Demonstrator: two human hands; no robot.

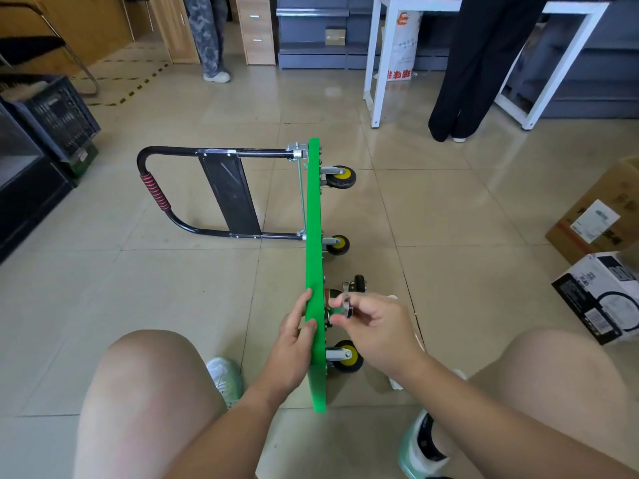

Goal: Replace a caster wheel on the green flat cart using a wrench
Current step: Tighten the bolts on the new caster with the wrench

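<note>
Left hand (297, 337) grips the green cart (315, 219) by its edge, steadying it; right hand (375, 328) pinches a metal piece (344, 303) just beside those fingers.

Glossy beige tile floor (449, 209), white-legged table (375, 63), wooden drawer cabinet (257, 29), cardboard boxes (594, 229).

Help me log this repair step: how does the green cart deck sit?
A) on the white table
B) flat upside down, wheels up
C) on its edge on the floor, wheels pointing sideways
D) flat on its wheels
C: the green deck stands on edge on the tiled floor, the left hand gripping its rim, yellow-hubbed casters sticking out sideways; the right hand pinches a small metal piece.
</note>
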